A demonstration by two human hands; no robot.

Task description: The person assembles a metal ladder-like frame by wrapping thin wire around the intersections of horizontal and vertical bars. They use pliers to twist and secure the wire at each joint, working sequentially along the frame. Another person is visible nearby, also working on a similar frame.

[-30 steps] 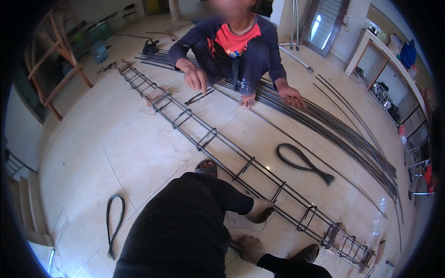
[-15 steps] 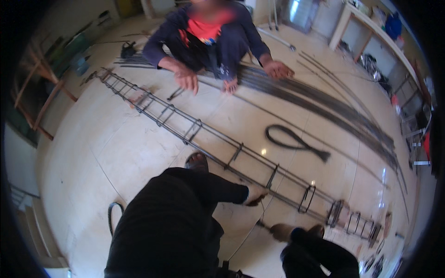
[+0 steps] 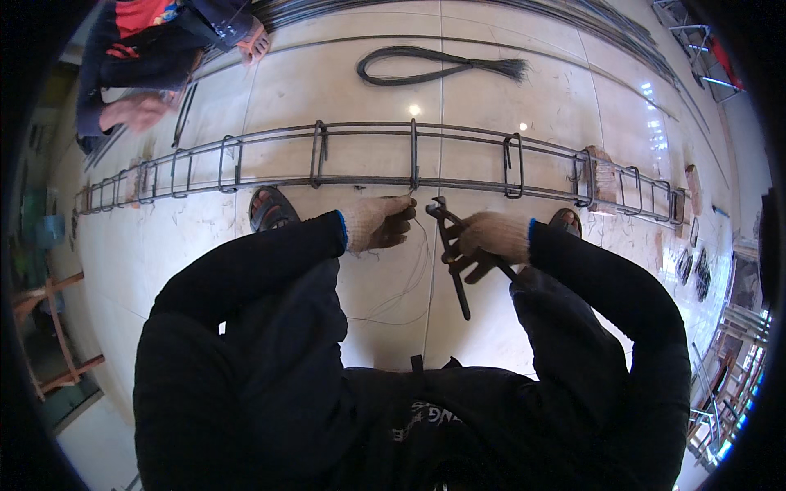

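Observation:
A long rebar cage point(image 3: 368, 180) lies across the floor in front of me, its thin bars joined by square stirrups. My left hand point(image 3: 378, 222), in a pale knitted glove, is closed near the cage's near bar, pinching a thin tie wire point(image 3: 391, 323) that loops down over the floor. Just to its right, my gloved right hand point(image 3: 490, 239) grips dark pincers point(image 3: 461, 295) with the handles spread. The pincers' head points toward the cage, close to a middle stirrup point(image 3: 413, 155), apart from the left fingers.
Beyond the cage lies a looped bundle of black wire point(image 3: 495, 65). Long steel bars point(image 3: 344, 12) run along the far side. Another person's hand point(image 3: 139, 112) is at the far left, near the cage. Brick blocks point(image 3: 603, 176) sit at the cage's right part. My sandalled foot point(image 3: 278, 214) stands beside it.
My view has tilted down and swung right, so the cage lies more level across it. My hands have come closer together by the middle stirrup. The other person now shows at upper left.

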